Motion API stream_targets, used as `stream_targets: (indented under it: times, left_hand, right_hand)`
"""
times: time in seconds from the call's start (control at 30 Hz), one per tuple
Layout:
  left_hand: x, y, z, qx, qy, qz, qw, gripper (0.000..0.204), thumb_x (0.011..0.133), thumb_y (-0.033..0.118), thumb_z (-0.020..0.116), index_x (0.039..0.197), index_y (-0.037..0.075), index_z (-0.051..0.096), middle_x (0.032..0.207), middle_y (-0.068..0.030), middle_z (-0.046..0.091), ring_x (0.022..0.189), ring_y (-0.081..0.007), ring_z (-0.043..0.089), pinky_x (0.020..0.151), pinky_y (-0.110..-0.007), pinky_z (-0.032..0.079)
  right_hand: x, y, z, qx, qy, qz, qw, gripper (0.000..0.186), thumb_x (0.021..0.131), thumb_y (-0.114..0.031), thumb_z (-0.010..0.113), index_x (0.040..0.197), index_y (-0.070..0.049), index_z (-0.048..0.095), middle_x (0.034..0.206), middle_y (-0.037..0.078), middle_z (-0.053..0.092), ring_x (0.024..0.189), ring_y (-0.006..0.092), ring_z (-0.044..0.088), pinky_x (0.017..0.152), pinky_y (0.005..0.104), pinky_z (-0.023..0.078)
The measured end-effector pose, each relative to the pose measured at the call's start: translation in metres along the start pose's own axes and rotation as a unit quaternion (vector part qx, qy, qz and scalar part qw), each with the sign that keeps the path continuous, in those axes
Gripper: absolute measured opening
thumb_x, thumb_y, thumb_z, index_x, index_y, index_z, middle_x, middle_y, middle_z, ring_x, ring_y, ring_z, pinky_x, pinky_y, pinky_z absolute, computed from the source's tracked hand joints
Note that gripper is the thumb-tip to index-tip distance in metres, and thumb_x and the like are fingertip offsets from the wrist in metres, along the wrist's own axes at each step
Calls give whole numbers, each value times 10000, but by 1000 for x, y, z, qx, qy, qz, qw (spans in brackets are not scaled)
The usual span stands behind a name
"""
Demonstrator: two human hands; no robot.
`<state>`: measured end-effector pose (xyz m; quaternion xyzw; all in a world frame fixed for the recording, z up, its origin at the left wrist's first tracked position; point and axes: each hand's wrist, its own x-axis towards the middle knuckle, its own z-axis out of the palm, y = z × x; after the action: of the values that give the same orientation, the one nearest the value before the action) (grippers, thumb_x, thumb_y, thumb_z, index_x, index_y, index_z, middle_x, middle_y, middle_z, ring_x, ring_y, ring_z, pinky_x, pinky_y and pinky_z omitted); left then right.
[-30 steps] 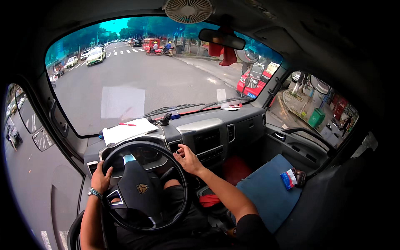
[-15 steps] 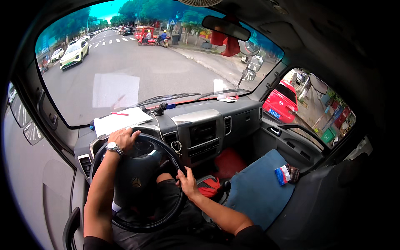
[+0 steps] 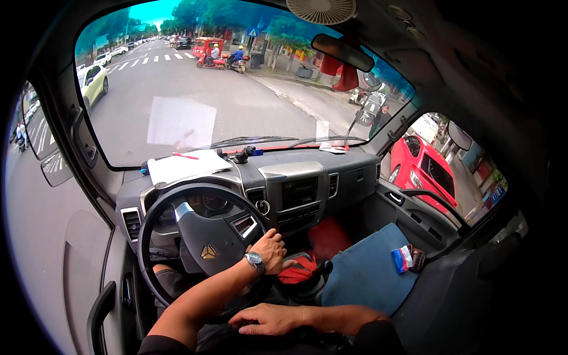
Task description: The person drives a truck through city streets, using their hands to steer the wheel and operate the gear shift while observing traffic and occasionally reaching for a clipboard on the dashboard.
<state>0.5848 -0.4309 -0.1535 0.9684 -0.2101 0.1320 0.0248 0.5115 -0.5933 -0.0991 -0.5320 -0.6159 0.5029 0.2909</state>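
Observation:
In the head view the black steering wheel (image 3: pixel 144 254) fills the lower left of the cab. My left hand (image 3: pixel 267 254), a silver watch at its wrist, grips the rim on the right side, with the forearm crossing the wheel's lower half. My right hand (image 3: pixel 260 318) lies low at the bottom of the wheel, fingers loosely extended and not closed round the rim. Just right of my left hand are a red cloth (image 3: pixel 299 267) and a dark gear lever (image 3: pixel 324 271).
Papers (image 3: pixel 189 168) with a red pen lie on the dashboard. A blue cushion (image 3: pixel 361 278) holding a small packet (image 3: pixel 402 258) covers the right seat. Outside are a pale car (image 3: pixel 93 86), scooter riders (image 3: pixel 238 58), a red car (image 3: pixel 420 168) and a standing person (image 3: pixel 378 118).
My left hand has swept from the wheel's top left down to its right side. My right hand has dropped from the right rim to the bottom. The pale car has slid leftward past the cab.

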Motion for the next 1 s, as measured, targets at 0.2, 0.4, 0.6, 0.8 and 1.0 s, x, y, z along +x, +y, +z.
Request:
stream_targets:
  times: [0.2,0.4,0.6,0.8,1.0]
  left_hand:
    - [-91,71,59,-122,29,57,990,547,1072,539,516,910,61,727,990,-101,702,958,-261,636,1143,-420,428]
    - [-182,86,-13,-128,-46,78,988,613,1106,569,435,1512,143,606,1638,-170,469,1586,-326,331,1332,-463,217]
    - [-218,75,-33,-132,-35,17,990,661,1104,591,425,1611,169,477,1682,-204,395,1599,-362,307,1327,-494,215]
    - [-227,73,-65,-69,51,-97,992,671,936,437,781,1463,61,609,1527,-212,579,1487,-404,485,1225,-531,392]
    - [-275,49,-70,49,232,-246,940,451,805,64,777,1247,38,689,1436,-209,629,1417,-470,529,1139,-574,461]
  right_hand:
    - [60,-30,-88,-157,286,-174,929,385,1039,-271,704,1307,-1,646,1189,158,727,1135,322,706,976,403,562]
    - [133,13,-203,-410,436,-193,777,482,1013,-388,702,1321,-26,620,1325,197,659,1292,389,593,1112,484,474]
    - [146,76,-246,-324,384,120,856,756,1033,-677,534,1431,-38,595,1225,224,734,1183,385,690,1048,459,520]
    - [127,95,-227,-137,449,116,875,708,1038,-684,534,1207,-15,690,865,133,774,896,290,761,850,398,559]
    - [99,120,-184,-74,524,110,841,701,1038,-705,506,1130,-29,665,854,149,771,913,368,762,840,469,561]
